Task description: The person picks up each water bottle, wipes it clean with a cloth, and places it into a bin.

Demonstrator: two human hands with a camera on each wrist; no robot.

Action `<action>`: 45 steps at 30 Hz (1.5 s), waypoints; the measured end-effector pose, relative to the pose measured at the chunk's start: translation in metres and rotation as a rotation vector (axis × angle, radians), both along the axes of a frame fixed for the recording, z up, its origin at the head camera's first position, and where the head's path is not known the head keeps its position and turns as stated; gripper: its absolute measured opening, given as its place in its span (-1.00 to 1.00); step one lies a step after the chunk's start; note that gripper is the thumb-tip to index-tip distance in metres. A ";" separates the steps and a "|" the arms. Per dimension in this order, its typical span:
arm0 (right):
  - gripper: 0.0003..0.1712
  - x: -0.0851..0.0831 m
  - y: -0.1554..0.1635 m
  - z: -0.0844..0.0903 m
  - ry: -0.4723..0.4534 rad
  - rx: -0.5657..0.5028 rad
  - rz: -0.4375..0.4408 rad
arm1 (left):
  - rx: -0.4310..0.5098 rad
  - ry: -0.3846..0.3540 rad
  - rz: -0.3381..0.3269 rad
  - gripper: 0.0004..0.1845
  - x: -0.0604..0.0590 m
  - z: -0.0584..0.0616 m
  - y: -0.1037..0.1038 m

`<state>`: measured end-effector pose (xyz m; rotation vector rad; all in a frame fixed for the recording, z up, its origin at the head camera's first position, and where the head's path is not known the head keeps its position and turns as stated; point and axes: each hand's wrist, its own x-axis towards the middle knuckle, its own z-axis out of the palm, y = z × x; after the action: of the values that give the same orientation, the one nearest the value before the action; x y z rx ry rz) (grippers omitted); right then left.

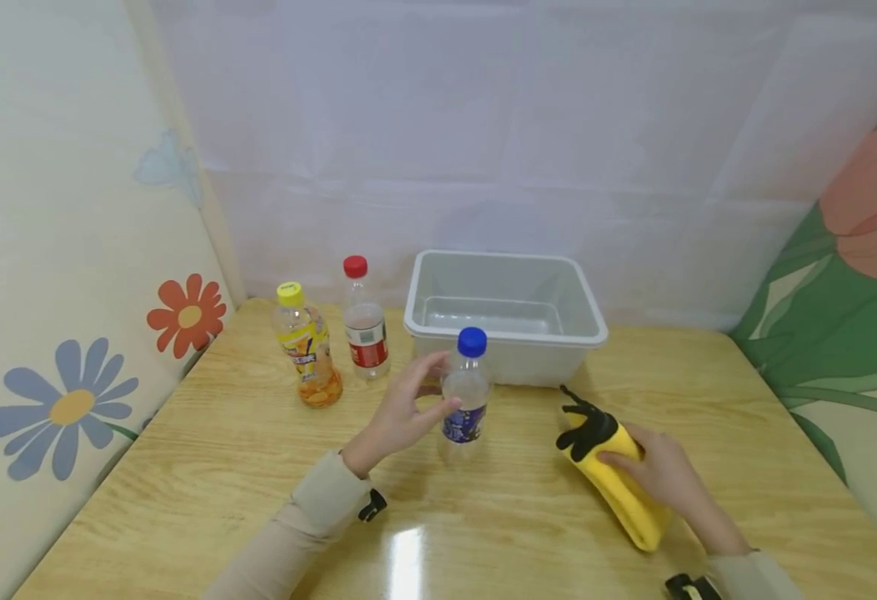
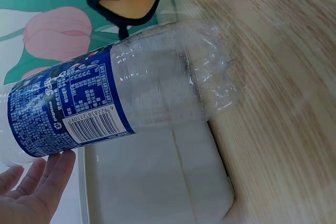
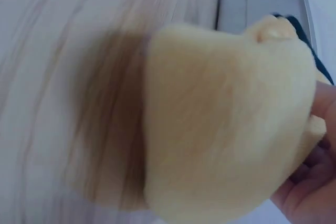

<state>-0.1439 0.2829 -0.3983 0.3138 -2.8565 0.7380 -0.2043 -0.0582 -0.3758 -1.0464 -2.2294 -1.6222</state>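
A clear plastic bottle (image 1: 465,400) with a blue cap and blue label stands upright on the table. My left hand (image 1: 408,408) is at its left side, thumb and fingers spread; in the left wrist view the fingertips (image 2: 62,162) lie right at the label's edge. Off to the right, my right hand (image 1: 659,471) grips a soft yellow fabric thing (image 1: 626,492) with black finger-like strips at its far end. Its broad yellow side (image 3: 226,124) fills much of the right wrist view and hides part of the hand.
Behind the blue-capped bottle sits a light grey plastic bin (image 1: 498,354). To the left stand a red-capped bottle (image 1: 367,337) and a yellow-capped bottle (image 1: 307,350) with orange contents. A white sheet (image 1: 483,125) hangs along the back of the wooden table (image 1: 483,533).
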 end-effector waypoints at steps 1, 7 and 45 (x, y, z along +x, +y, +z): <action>-0.55 0.000 -0.001 0.001 0.006 -0.019 -0.015 | 0.002 0.004 -0.003 -0.37 0.000 -0.001 0.000; -0.57 -0.002 -0.009 0.006 0.071 -0.167 -0.053 | 0.004 0.023 0.000 -0.39 -0.001 -0.002 0.000; -0.58 -0.016 -0.066 0.036 0.251 -0.725 0.082 | -0.029 0.033 0.013 -0.40 0.011 0.019 0.007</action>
<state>-0.1600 0.2169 -0.3619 0.3737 -2.1676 1.5422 -0.1935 -0.0513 -0.3572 -1.0563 -2.2400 -1.5600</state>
